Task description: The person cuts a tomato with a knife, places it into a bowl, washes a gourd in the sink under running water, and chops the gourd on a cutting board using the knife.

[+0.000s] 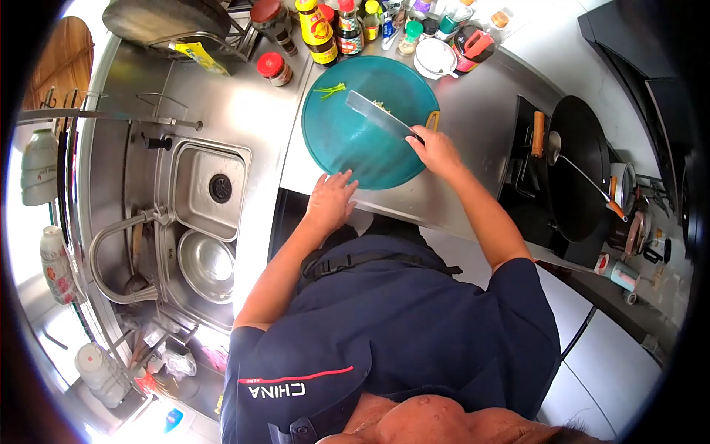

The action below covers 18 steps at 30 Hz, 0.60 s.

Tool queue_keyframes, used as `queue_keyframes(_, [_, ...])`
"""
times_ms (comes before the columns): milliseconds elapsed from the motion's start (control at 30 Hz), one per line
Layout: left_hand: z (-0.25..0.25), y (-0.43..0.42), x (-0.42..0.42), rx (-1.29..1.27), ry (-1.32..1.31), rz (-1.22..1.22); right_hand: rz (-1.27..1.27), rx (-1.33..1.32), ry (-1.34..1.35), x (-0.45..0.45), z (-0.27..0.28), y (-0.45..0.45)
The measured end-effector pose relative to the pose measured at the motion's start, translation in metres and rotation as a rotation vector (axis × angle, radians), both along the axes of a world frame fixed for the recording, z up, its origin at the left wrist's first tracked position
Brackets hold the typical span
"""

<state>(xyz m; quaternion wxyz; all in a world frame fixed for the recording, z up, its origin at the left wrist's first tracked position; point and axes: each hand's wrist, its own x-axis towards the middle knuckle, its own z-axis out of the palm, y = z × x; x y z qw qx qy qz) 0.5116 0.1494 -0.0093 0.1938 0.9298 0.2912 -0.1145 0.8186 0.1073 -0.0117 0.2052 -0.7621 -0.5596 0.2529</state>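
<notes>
A round teal cutting board [347,148] lies on the steel counter. My right hand [436,152] is closed round the handle of a knife [377,115], whose broad blade slants over the upper middle of the board. Small chopped pieces [382,107] show just beyond the blade. To the left of them on the board is a little bunch of green stalks [330,91]. My left hand [331,200] is at the board's lower left edge, its fingers spread and holding nothing.
Sauce bottles [316,33], a red-lidded jar [274,69] and a white bowl [435,58] line the counter behind the board. At the left is a sink [211,185] with a metal basin [207,266]. A black wok [580,170] sits on the stove at the right.
</notes>
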Motion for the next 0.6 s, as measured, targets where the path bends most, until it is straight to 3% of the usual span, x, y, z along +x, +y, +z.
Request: queue_keyframes(600, [-0.003,0.0,-0.003,0.012,-0.069,0.001,0.021,0.084,-0.076,0.016,0.009,0.007])
